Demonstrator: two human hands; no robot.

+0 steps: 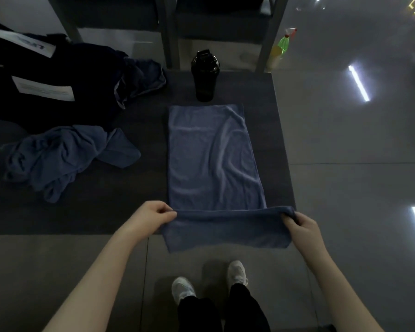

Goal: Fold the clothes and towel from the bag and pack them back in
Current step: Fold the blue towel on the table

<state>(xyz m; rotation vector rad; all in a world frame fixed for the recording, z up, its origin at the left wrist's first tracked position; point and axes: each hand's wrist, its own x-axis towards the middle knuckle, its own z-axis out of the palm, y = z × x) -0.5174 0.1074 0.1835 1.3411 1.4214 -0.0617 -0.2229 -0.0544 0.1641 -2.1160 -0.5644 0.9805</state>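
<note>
Both arms are reaching forward; the left hand (pixel 151 218) and right hand (pixel 302 225) are each pinching 1 near corner of the towel (pixel 213 159) with curled fingers (pixel 167 215), lifting its near edge off the bench (pixel 94 212).

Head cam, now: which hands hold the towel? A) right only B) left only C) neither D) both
D: the left hand and the right hand each pinch one side of the towel at its near end, and the rest lies spread flat.
</note>
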